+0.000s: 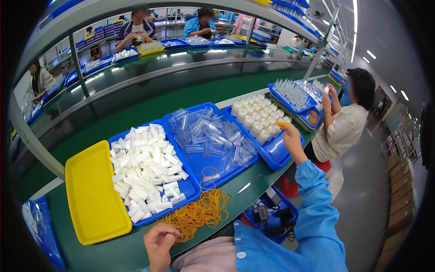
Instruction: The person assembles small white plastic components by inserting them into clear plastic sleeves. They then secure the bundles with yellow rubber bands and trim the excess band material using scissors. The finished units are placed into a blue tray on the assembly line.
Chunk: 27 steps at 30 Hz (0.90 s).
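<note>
My right hand (290,136) reaches out to the blue tray (276,154) of white round capped containers (256,115) at the right, fingertips on one container at its near right corner, where something orange shows. My left hand (159,242) rests curled at the table's front edge, touching the pile of orange rubber bands (199,212). Whether it holds a band is unclear. In front of me sit a blue tray of white blocks (145,170) and a blue tray of clear plastic tubes (210,136).
An empty yellow tray (93,199) lies at the left. A thin metal blade (248,185) lies on the green table. A blue bin (272,217) with black items sits below the edge. A co-worker (344,122) sits at the right by more trays. A conveyor runs behind.
</note>
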Motion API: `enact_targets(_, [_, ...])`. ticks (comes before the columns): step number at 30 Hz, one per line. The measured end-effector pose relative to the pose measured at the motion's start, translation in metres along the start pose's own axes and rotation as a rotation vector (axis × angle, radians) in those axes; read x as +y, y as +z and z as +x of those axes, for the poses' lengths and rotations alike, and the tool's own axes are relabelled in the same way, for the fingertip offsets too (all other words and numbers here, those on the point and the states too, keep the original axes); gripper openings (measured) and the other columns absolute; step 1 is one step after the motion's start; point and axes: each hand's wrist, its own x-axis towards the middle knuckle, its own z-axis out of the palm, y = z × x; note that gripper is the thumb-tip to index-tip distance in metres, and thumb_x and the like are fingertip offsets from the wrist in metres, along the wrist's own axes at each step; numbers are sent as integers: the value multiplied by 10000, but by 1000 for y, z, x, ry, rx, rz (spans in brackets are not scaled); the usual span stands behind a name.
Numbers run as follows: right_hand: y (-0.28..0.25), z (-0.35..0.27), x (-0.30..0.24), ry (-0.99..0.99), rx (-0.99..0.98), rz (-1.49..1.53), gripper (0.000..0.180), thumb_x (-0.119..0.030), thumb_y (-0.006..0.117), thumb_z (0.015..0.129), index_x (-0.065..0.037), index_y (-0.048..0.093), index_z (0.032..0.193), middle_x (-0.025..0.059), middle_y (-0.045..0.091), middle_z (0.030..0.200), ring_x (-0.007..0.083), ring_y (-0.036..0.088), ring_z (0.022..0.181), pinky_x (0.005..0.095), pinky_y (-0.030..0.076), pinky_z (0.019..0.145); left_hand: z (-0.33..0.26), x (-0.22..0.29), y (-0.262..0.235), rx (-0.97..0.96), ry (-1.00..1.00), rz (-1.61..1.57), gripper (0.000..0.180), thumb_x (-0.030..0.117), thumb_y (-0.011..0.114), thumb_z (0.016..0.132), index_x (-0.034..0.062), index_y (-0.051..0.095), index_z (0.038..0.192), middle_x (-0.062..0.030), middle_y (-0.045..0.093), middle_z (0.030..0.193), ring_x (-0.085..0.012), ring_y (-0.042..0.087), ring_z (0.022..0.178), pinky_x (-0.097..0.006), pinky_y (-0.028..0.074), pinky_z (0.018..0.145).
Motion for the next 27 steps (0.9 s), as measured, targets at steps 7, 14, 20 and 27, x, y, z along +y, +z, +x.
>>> enact_targets(7, [-48, -50, 9, 808, -172, -353, 545, -549, 631, 764, -6, 596, 774, 112, 628, 696, 218, 613, 465, 289, 490, 396, -15, 5, -33, 77, 57, -51, 79, 68, 552, 861, 1, 516, 880, -95, 538, 818, -179, 533, 747, -312, 463, 736])
enact_targets(14, [-39, -40, 54, 775, -249, -617, 579, -469, 666, 661, 33, 658, 949, 246, 652, 953, 395, 627, 919, 421, 493, 826, -17, 7, -54, 125, 91, -153, 62, 60, 535, 882, 4, 509, 878, -95, 535, 820, -178, 527, 737, -309, 463, 734])
enact_targets(20, [-61, -32, 83, 758, -69, -422, 453, -392, 666, 661, 21, 670, 846, 197, 662, 899, 338, 636, 812, 417, 506, 748, -17, 2, -69, 62, 59, -207, 86, 65, 566, 867, 9, 558, 932, -91, 567, 866, -178, 547, 792, -311, 462, 767])
enact_targets(27, [-26, -12, 25, 957, 307, 1005, 410, -188, 714, 740, -58, 555, 1095, 87, 622, 944, 270, 614, 802, 454, 528, 687, -18, 11, -94, 129, 39, -150, 110, 81, 551, 858, 29, 588, 947, -101, 588, 912, -217, 559, 839, -353, 456, 803])
